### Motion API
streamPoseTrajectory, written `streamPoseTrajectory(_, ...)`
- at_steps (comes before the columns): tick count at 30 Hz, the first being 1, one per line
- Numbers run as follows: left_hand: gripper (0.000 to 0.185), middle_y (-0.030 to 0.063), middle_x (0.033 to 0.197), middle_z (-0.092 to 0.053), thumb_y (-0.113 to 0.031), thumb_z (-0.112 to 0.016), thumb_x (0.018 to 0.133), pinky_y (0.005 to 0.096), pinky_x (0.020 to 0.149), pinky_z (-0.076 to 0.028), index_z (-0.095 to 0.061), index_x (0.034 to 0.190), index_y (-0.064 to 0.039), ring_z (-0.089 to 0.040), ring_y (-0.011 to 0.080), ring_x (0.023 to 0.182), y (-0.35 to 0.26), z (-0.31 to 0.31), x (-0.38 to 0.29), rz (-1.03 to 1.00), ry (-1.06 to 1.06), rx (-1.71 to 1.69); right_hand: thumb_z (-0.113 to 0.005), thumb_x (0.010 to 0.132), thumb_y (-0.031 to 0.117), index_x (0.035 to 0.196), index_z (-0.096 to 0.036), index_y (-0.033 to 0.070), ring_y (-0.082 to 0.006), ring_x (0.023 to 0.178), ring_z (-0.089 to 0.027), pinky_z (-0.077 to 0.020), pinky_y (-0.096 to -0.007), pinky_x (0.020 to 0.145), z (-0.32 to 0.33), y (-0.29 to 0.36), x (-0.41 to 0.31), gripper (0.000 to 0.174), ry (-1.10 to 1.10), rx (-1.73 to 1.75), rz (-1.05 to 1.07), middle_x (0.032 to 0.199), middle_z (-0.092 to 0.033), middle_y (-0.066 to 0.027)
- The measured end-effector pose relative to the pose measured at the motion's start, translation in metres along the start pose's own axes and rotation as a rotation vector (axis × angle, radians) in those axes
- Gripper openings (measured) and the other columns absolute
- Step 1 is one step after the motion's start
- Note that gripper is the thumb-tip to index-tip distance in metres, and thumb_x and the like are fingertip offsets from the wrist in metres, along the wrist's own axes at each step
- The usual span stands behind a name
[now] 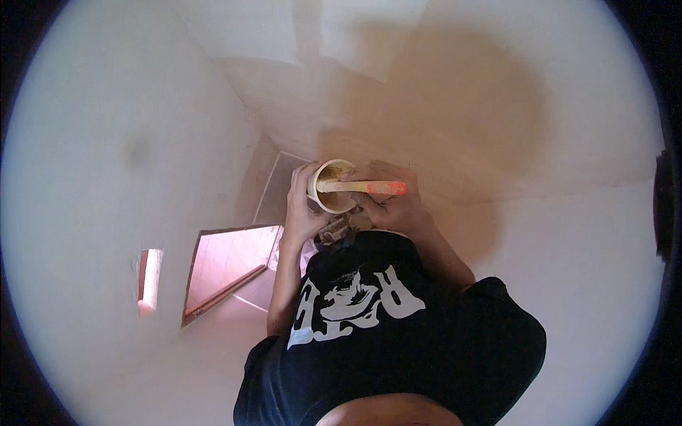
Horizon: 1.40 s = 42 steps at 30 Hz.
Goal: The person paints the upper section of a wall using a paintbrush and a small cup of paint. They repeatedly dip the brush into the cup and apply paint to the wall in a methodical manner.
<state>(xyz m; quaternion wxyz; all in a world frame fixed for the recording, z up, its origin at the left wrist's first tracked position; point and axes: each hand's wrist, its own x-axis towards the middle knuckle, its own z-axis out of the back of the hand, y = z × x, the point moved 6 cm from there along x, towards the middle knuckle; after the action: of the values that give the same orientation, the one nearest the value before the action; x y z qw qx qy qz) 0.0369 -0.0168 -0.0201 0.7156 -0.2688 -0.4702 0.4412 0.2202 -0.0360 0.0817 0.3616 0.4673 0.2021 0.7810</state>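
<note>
My left hand (pixel 300 205) grips a white, round, open-topped tub (pixel 312 197) from its left side, fingers around the wall. Yellowish-brown residue coats the inside of the tub. My right hand (pixel 397 205) pinches a slim tool with a pale, orange-ended handle (pixel 386 187). The tool lies across the tub's mouth, its pale end reaching over the opening on the left. Whether that end is a brush or a blade cannot be told. Fingers of my right hand also reach over the tub's right rim and hide part of it.
A pale wall (pixel 106 175) on the left has a doorway-like opening (pixel 234 271) lit pink and a small slot (pixel 150 282). Ahead, another wall (pixel 575 69) carries my brown shadow. Grey floor tile (pixel 274 191) shows in the corner. A dark object (pixel 662 205) stands at the right rim.
</note>
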Motion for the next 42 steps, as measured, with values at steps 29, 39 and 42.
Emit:
streamPoseTrajectory(29, 0.071, 0.0172, 0.120, -0.065, -0.006, -0.084, 0.065, 0.0412, 0.099, -0.052, -0.059, 0.131, 0.000, -0.067, 0.0342, 0.113, -0.049, -0.025, 0.015, 0.141, 0.002, -0.182, -0.083, 0.081, 0.021, 0.105, -0.079, 0.020, -0.0198, 0.096, -0.064, -0.0369, -0.0393, 0.090, 0.040, -0.019, -0.004, 0.024, -0.064, -0.210, 0.061, 0.105, -0.079, 0.0059)
streamPoseTrajectory(39, 0.070, 0.0186, 0.121, -0.068, -0.005, -0.084, 0.065, 0.0422, 0.100, -0.052, -0.061, 0.132, 0.001, -0.068, 0.0342, 0.116, -0.018, -0.023, 0.010, 0.188, 0.124, -0.226, -0.078, 0.091, 0.010, 0.104, -0.077, 0.009, -0.0236, 0.101, -0.074, -0.0538, -0.0403, 0.088, 0.016, -0.044, -0.028, 0.014, -0.301, 0.041, -0.167, 0.106, -0.078, -0.0088)
streamPoseTrajectory(42, 0.071, 0.0208, 0.121, -0.068, -0.005, -0.085, 0.065, 0.0437, 0.099, -0.053, -0.060, 0.132, 0.001, -0.068, 0.0374, 0.114, -0.005, -0.026, 0.007, 0.212, 0.102, -0.204, -0.070, 0.101, 0.016, 0.120, -0.064, 0.003, -0.0281, 0.093, -0.073, -0.0579, -0.0389, 0.085, 0.004, -0.078, -0.039, 0.023, -0.385, 0.340, -0.467, 0.103, -0.074, -0.0136)
